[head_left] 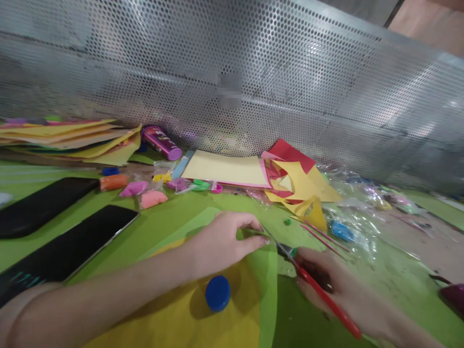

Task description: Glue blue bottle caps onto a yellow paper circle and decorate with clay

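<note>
scissors (312,282), slender metal, red-handled

Left hand (221,241) over yellow and green paper sheets (232,324), fingers bent toward blades of red-handled metal scissors (290,256). Right hand (333,285) at scissors. Round blue plastic cap (218,293) on yellow sheet, below left hand. Two dark phones (90,244) at left. Purple cylindrical can (161,142) on its side, near perforated metal panel (203,67).

Green tabletop (416,290) — phones (76,237), papers (224,169), clay packets (154,199).
</note>
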Demonstrator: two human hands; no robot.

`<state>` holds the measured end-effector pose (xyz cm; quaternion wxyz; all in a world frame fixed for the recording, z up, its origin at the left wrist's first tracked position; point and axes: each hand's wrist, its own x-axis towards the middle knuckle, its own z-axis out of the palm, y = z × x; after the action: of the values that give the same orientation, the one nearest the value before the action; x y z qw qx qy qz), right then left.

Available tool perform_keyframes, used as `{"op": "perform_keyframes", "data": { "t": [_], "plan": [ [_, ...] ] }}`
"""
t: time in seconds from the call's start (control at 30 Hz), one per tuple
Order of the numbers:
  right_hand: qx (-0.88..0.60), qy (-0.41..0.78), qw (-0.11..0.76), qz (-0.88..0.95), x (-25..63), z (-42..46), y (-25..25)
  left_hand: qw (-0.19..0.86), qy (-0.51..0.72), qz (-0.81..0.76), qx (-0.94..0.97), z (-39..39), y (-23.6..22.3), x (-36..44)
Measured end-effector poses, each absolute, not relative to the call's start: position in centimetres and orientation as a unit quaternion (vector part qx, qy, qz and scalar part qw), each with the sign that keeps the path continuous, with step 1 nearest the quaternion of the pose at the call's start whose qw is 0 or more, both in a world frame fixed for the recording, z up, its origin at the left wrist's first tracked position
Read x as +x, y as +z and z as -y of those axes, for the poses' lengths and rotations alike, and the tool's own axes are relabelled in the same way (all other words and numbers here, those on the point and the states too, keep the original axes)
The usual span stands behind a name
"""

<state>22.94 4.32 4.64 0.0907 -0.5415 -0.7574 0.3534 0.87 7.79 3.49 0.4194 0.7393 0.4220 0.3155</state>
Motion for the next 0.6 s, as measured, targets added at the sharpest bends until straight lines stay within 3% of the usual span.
{"op": "perform_keyframes", "data": {
  "t": [0.33,0.6],
  "plan": [
    [-0.521,0.347,0.125,0.77,23.0,-4.4,4.9,0.427,0.306,-0.427,0.736,-7.4,4.0,0.8],
    [-0.617,0.417,0.256,0.616,21.4,-2.7,3.9,0.385,0.353,-0.469,0.713,-7.3,5.1,0.6]
  ]
}}
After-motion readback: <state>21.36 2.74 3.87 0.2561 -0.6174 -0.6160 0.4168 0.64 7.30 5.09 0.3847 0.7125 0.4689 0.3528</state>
